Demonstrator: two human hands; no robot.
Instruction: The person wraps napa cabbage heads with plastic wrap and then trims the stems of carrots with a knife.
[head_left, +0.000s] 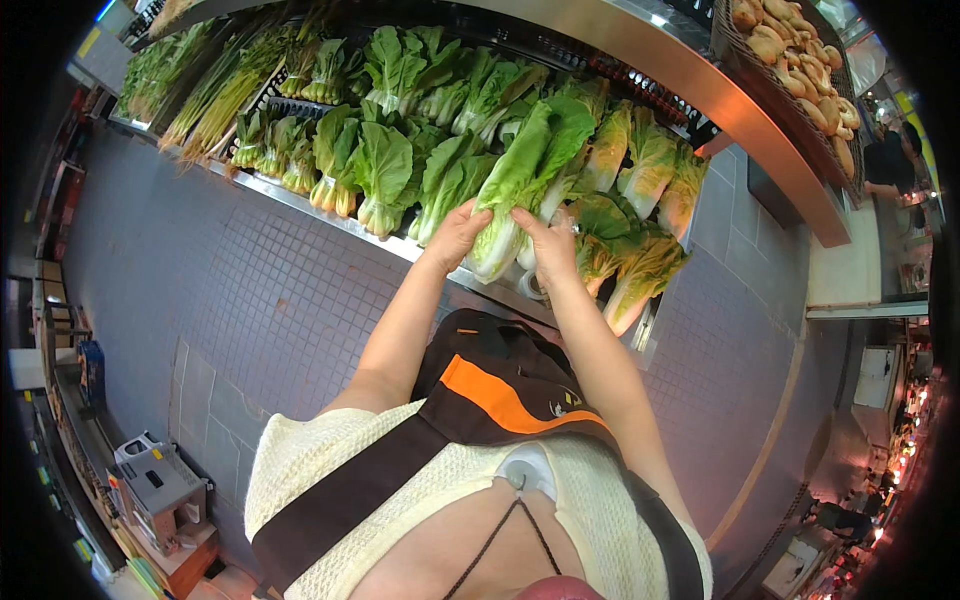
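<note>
Over the front of a vegetable display, both hands grip a long head of romaine-like lettuce (499, 244), its pale stem end towards me and its leaves pointing away. My left hand (455, 236) clasps its left side, thumb on top. On the other side my right hand (551, 244) presses its thumb against the leaves; its fingers are partly hidden. A second white stalk shows behind the head, close to the right hand. Left of the hands stand bunches of leafy greens (382, 169). Yellowish Chinese cabbages (641, 281) lie to the right.
A metal shelf edge (690, 71) curves above the display, with a basket of brown root-like produce (806, 71) at upper right. Bundled long-stemmed greens (225, 97) lie at far left. A grey machine (154, 480) stands at lower left on the tiled floor (277, 277) side. People are at far right.
</note>
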